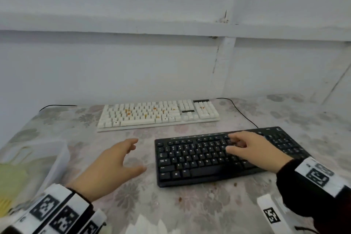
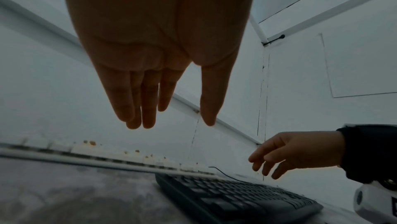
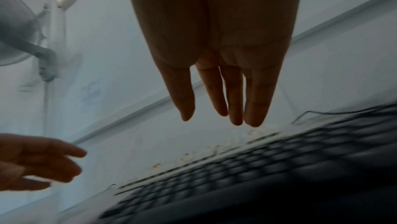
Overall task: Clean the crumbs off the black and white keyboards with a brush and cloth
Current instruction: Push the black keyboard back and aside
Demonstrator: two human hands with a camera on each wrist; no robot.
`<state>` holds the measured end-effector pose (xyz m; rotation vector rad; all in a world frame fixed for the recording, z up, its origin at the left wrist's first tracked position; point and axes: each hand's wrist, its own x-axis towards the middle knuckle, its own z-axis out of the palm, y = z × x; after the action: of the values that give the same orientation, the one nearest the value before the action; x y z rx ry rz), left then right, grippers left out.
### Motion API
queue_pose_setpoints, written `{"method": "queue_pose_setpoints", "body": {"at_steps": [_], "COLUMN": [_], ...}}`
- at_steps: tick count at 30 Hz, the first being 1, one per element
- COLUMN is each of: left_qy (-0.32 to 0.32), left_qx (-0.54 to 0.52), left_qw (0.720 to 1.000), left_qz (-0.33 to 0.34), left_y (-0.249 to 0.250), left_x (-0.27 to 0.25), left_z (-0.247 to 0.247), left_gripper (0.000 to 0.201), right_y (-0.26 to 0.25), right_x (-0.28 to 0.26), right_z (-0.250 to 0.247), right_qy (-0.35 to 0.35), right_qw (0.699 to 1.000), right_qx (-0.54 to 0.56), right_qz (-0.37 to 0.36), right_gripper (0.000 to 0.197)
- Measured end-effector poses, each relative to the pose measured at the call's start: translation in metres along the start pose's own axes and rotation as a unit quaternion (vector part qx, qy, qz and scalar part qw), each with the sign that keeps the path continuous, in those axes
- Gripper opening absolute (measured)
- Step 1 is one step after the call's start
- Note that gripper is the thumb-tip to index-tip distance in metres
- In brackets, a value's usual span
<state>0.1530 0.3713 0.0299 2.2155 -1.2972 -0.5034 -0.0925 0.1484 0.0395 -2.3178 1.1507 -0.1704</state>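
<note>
Gap btwn white keyboard & black keyboard passable; plastic tub prob. blocks left.

A clear plastic container sits on the floral-patterned table; a wall fan hangs above.

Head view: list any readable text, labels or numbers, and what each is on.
"Q W E R" and "Caps Lock": key legends on the black keyboard, barely legible; the other legends blur.
White keyboard: legends too small to read.
Wristbands: black-and-white square marker patterns only, no words.
Wrist views: keyboards blurred, nothing readable.
No brand name readable anywhere.
</note>
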Motion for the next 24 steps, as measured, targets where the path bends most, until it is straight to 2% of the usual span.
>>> {"method": "queue_pose_setpoints", "body": {"at_steps": [3, 6, 10, 11, 14, 15, 16, 19, 20, 23, 24], "left_qy": [-0.029, -0.049, -0.062, -0.065, -0.074, -0.082, -0.088, -0.102, -0.108, -0.113, -0.114], "left_qx": [-0.014, -0.022, -0.017, -0.017, -0.063, -0.086, -0.101, -0.11, -0.119, -0.143, -0.146], "left_qw": [0.999, 0.997, 0.993, 0.992, 0.991, 0.989, 0.987, 0.985, 0.983, 0.978, 0.977], "left_qz": [-0.034, -0.064, -0.102, -0.106, -0.092, -0.089, -0.083, -0.082, -0.085, -0.098, -0.105], "left_y": [0.011, 0.021, 0.035, 0.038, 0.05, 0.053, 0.054, 0.05, 0.049, 0.046, 0.044], "left_x": [0.011, 0.018, 0.024, 0.025, 0.028, 0.029, 0.03, 0.033, 0.035, 0.039, 0.04], "left_z": [0.022, 0.04, 0.059, 0.063, 0.07, 0.071, 0.072, 0.076, 0.077, 0.079, 0.079], "left_gripper": [0.082, 0.09, 0.095, 0.092, 0.064, 0.063, 0.066, 0.083, 0.088, 0.099, 0.099], "right_y": [0.053, 0.097, 0.139, 0.146, 0.161, 0.164, 0.166, 0.185, 0.188, 0.187, 0.19], "right_x": [0.001, 0.002, 0.009, 0.012, 0.016, 0.016, 0.016, 0.022, 0.023, 0.023, 0.024], "right_z": [-0.028, -0.049, -0.067, -0.07, -0.078, -0.08, -0.081, -0.081, -0.081, -0.082, -0.082], "right_qy": [0.006, 0.004, -0.01, -0.016, -0.033, -0.038, -0.047, -0.062, -0.073, -0.097, -0.1], "right_qw": [1.0, 0.998, 0.995, 0.995, 0.994, 0.995, 0.995, 0.996, 0.994, 0.99, 0.99], "right_qx": [-0.008, -0.014, -0.014, -0.017, -0.015, -0.006, 0.006, 0.045, 0.057, 0.066, 0.064], "right_qz": [0.03, 0.054, 0.095, 0.1, 0.099, 0.091, 0.083, 0.056, 0.057, 0.075, 0.08], "right_gripper": [0.084, 0.092, 0.086, 0.079, 0.062, 0.059, 0.063, 0.107, 0.107, 0.084, 0.084]}}
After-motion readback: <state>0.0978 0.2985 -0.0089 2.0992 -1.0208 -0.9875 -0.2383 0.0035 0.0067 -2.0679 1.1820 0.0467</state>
